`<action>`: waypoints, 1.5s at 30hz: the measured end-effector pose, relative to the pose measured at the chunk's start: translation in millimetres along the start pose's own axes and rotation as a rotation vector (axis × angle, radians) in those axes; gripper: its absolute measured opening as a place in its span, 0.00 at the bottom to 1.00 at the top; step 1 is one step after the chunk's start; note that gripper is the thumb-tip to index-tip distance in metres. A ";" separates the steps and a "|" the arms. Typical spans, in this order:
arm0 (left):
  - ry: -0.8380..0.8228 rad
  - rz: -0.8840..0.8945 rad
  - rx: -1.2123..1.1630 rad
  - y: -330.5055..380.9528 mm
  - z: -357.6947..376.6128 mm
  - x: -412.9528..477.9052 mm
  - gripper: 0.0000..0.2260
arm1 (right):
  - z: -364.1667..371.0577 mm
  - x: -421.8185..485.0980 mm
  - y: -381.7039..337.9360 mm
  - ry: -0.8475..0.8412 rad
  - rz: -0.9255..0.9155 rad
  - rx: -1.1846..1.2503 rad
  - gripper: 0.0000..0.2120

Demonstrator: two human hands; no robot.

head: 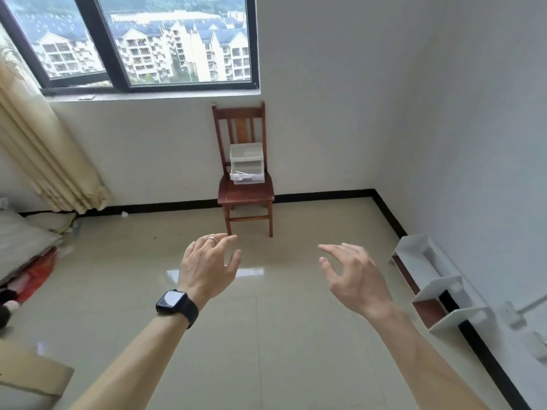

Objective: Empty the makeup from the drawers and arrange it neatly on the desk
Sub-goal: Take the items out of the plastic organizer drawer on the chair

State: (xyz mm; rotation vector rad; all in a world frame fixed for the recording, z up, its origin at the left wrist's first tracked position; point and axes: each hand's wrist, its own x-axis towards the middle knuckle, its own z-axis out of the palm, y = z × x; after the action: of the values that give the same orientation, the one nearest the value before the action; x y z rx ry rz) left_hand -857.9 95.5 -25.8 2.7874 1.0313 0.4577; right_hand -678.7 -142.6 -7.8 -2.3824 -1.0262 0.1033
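Note:
A small white plastic drawer unit point(247, 163) stands on the seat of a red-brown wooden chair point(245, 193) against the far wall, under the window. Its drawers look pulled out a little, with thin white items in the lower one. My left hand point(208, 265), with a ring and a black watch on the wrist, is raised in front of me, fingers relaxed and holding nothing. Level with it, my right hand point(352, 273) is also empty with loosely spread fingers. Both hands are well short of the chair. No desk is in view.
Beige tiled floor point(266, 335) stretches between me and the chair. A white shelf unit point(429, 279) lies along the right wall. Curtain point(44, 149), bedding point(23, 241) and a red item sit at the left. A cardboard box corner point(32, 377) is at the lower left.

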 end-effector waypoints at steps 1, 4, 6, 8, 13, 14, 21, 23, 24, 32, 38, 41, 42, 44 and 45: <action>0.000 -0.016 0.007 -5.7 4.6 18.4 0.25 | 5.2 23.5 -0.1 -0.015 -0.009 -0.001 0.16; 0.006 -0.051 0.003 -26.5 23.6 77.0 0.26 | 26.9 95.2 -1.9 -0.060 -0.029 -0.005 0.17; 0.007 -0.054 0.009 -44.2 41.2 118.8 0.27 | 45.5 145.4 -4.8 -0.083 -0.043 -0.009 0.17; -0.014 -0.060 0.013 -64.1 58.4 166.2 0.26 | 65.6 197.7 -10.1 -0.091 -0.045 -0.013 0.17; -0.068 -0.062 0.010 -110.7 91.5 290.9 0.25 | 107.2 317.0 -21.7 -0.108 0.011 0.000 0.17; -0.080 -0.067 0.005 -118.2 95.8 315.0 0.25 | 114.3 338.8 -23.6 -0.118 0.025 -0.003 0.17; -0.136 -0.040 -0.005 -163.5 136.4 461.9 0.23 | 163.9 479.3 -20.7 -0.177 0.086 -0.008 0.17; -0.136 -0.036 -0.005 -177.7 156.1 499.3 0.21 | 183.9 520.4 -15.5 -0.201 0.092 -0.005 0.16; -0.139 -0.036 -0.002 -185.0 167.6 519.4 0.20 | 195.2 542.1 -11.3 -0.212 0.094 -0.005 0.16; -0.266 -0.056 0.008 -230.4 258.8 667.9 0.22 | 276.6 720.2 15.8 -0.367 0.102 0.013 0.18; -0.390 -0.081 0.021 -255.8 312.5 747.6 0.17 | 333.1 822.5 22.9 -0.508 0.125 -0.008 0.19; -0.467 -0.058 0.000 -272.0 351.6 781.8 0.17 | 372.5 864.7 24.2 -0.571 0.142 -0.006 0.19; -0.507 -0.033 -0.007 -277.5 365.4 793.1 0.18 | 387.0 878.6 25.0 -0.587 0.148 -0.009 0.20; -0.607 0.012 -0.028 -284.9 393.2 813.1 0.20 | 416.0 901.7 27.9 -0.613 0.177 -0.013 0.20; -0.629 0.031 -0.037 -288.9 406.3 822.9 0.21 | 430.9 911.9 29.2 -0.626 0.193 -0.016 0.20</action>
State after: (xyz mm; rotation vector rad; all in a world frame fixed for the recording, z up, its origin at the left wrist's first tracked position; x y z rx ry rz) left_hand -309.8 843.5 -282.3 2.6225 0.8107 -0.3786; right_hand -132.3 665.9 -264.3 -2.5114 -1.0471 0.9612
